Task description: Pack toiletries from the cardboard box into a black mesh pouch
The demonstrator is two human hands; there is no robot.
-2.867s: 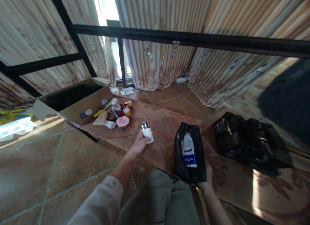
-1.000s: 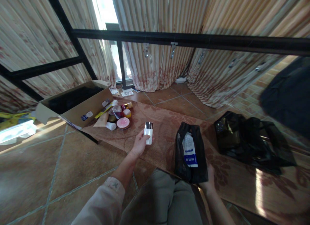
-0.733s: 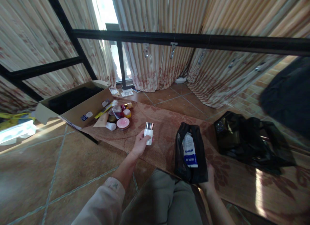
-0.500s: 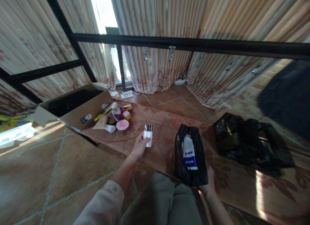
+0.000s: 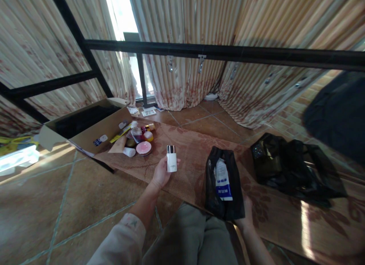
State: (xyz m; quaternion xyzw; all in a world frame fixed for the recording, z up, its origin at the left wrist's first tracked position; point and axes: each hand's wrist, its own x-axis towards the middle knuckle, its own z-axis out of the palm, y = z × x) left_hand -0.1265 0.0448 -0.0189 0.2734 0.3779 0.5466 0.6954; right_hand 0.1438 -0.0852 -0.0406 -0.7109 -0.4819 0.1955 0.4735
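Observation:
My left hand (image 5: 162, 174) holds a small white bottle (image 5: 171, 163) with a shiny silver cap, upright above the cloth; fingertips show past its right side. On the right, a black mesh pouch (image 5: 209, 196) stands with its top gaping. Inside it lies a white and blue tube (image 5: 222, 181). My right hand (image 5: 245, 213) grips the pouch at its lower right side, the fingers mostly hidden behind it. To the left of the bottle sits a cluster of cosmetics, among them a round pink container (image 5: 143, 148), a white-capped tube (image 5: 129, 152) and a dark red-gold bottle (image 5: 147, 127).
A long bench with a brown patterned cloth (image 5: 188, 143) carries everything. At its left end is an open cardboard box (image 5: 85, 143) with dark contents; at right lies a black bag (image 5: 296, 170). A dark metal rail (image 5: 216, 51) crosses before the curtains.
The white bottle has shifted slightly left, and my left thumb no longer lies across its front, so its face shows. My right hand and the pouch stay about where they were.

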